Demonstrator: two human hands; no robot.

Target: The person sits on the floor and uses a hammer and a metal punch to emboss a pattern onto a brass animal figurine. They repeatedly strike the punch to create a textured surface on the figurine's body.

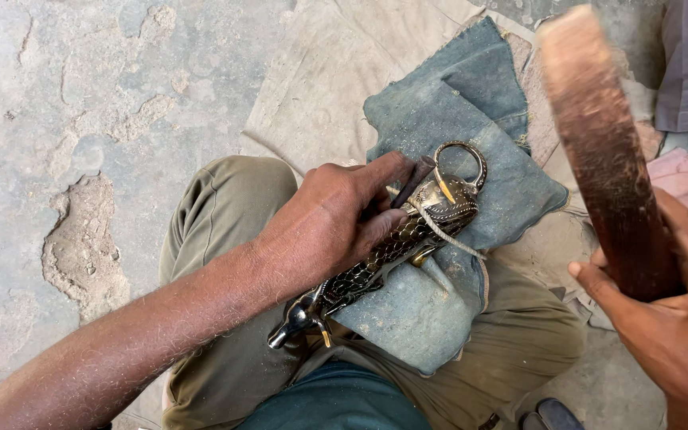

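My left hand [336, 219] grips a thin punch [413, 181] against the scaly brass figure [396, 243] — it lies on folded denim cloth [471, 111] over my knee. My right hand [670, 310] clenches a wooden stick [603, 143] — perhaps a mallet, blurred.

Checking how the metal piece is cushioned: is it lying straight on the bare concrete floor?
No, the patterned metal piece rests on a folded blue cloth over the person's thigh, pinned there by the left hand.
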